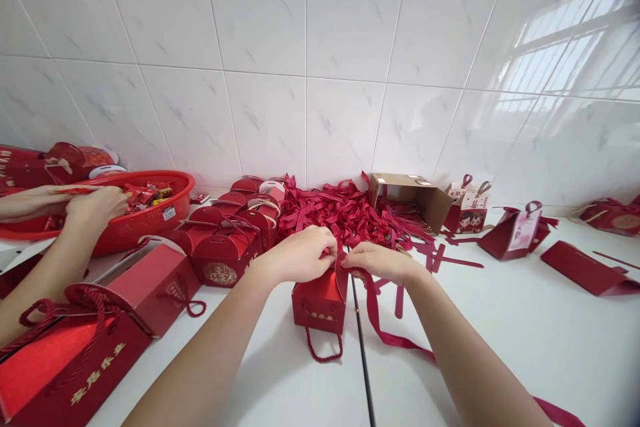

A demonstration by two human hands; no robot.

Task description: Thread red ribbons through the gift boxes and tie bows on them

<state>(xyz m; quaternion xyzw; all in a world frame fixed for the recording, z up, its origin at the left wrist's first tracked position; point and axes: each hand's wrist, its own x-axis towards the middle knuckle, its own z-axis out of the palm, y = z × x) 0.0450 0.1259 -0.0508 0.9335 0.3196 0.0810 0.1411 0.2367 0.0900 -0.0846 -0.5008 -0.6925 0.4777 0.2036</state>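
A small red gift box with gold characters and a twisted cord handle stands in front of me. My left hand is over its top, fingers curled and pinched together; what they grip is hidden. At the box's rounded right flap, my right hand is closed on a dark red ribbon. The ribbon trails from beneath that hand, down past my right forearm to the table's front. Beyond both hands lies a heap of loose red ribbons.
A co-worker's hands are at a red plastic basket of wrapped sweets. Red boxes crowd the left side. A cardboard box, small gift boxes and a folded red carton lie right. A dark seam crosses the white table.
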